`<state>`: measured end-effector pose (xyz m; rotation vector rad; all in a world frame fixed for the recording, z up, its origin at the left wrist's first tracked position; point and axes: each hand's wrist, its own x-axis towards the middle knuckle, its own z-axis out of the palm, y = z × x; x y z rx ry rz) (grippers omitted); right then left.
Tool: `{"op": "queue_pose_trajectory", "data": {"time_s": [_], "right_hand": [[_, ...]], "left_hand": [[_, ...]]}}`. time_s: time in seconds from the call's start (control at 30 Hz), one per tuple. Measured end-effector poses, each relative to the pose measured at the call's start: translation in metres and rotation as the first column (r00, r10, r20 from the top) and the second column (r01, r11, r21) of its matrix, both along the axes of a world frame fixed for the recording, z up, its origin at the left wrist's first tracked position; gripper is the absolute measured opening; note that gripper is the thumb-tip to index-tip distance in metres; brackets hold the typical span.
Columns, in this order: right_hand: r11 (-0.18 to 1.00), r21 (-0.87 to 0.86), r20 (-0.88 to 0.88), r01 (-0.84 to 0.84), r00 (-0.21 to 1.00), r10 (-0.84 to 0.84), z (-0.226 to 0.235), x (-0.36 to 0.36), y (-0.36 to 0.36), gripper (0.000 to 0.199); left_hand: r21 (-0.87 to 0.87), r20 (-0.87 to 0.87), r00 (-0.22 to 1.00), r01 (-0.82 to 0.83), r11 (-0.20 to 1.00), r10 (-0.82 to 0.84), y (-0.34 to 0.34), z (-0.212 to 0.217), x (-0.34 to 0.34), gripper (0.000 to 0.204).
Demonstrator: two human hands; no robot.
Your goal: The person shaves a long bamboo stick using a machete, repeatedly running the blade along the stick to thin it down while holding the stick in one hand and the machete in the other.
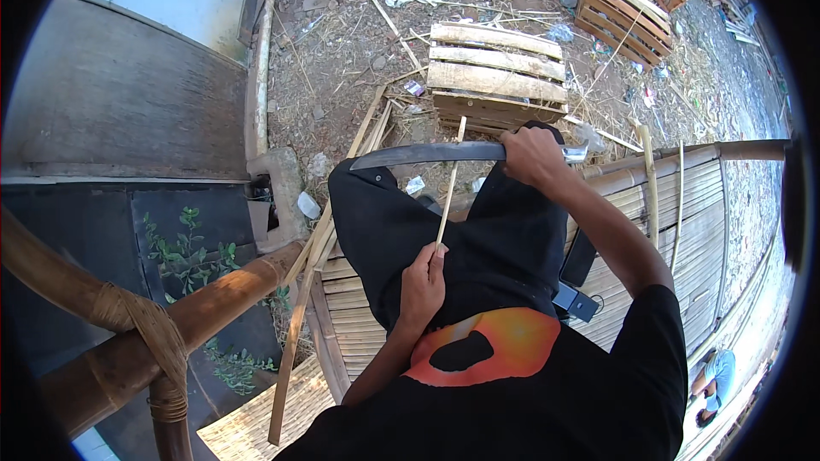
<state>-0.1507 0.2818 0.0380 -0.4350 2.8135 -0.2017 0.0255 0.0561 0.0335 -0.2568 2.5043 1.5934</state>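
Note:
My right hand (534, 156) is closed around the handle of a machete (427, 154), whose long blade lies level across my knees with its tip to the left. In my closed left hand (424, 284), near my lap, is the lower end of a thin bamboo strip (447, 205). The strip slants up and away from me and crosses the blade close to its middle. Whether the edge bites into the strip I cannot tell. Both hands rest over my black trousers.
A slatted wooden crate (497, 77) stands ahead, with more crates (623, 21) at far right. Long bamboo strips (295, 350) lean at my left beside a thick bamboo pole (226, 286). A phone (576, 300) lies on the bamboo bench (628, 277). Another person (717, 376) is at lower right.

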Motion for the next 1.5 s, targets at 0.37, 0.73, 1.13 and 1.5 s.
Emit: {"op": "queue_pose_trajectory", "data": {"time_s": [0.37, 0.73, 1.13, 1.5], "right_hand": [[0.991, 0.039, -0.055, 0.126, 0.991, -0.123, -0.009, -0.018, 0.016, 0.018], [0.996, -0.001, 0.149, 0.088, 0.985, -0.087, -0.013, 0.011, -0.001, 0.025], [0.864, -0.448, -0.082, 0.228, 0.952, -0.294, 0.041, 0.035, 0.011, 0.026], [0.932, -0.285, 0.024, -0.222, 0.971, 0.239, 0.046, 0.074, -0.042, 0.062]], "left_hand": [[-0.148, 0.093, 0.996, 0.030, 0.989, -0.016, -0.009, 0.008, 0.013, 0.025], [-0.066, -0.254, 0.965, -0.087, 0.994, 0.068, -0.006, 0.017, -0.012, 0.032], [0.214, 0.096, 0.995, -0.057, 0.975, 0.037, -0.016, 0.003, -0.020, 0.030], [0.155, -0.049, 0.999, 0.011, 0.988, -0.003, -0.011, 0.005, -0.009, 0.024]]}}
